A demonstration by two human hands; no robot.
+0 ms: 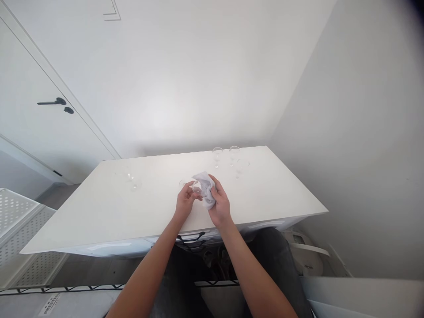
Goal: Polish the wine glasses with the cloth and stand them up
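My left hand [186,199] is closed around a clear stemmed glass [196,187], its fingers pinching one end. A crumpled white cloth [207,191] is bunched in my right hand [220,204] and pressed against the glass, covering part of it. Both hands are held over the middle of the white tabletop [155,207]. Just left of my left fingers, a faint clear rim [181,182] shows; whether it belongs to another glass, I cannot tell.
Several clear stemmed glasses [217,155] stand at the back right of the table. More faint glassware [134,186] is at the left. Walls border the back and right. A door [33,79] with a black handle, a white perforated unit [20,221] and a drawer handle [192,238] are also visible.
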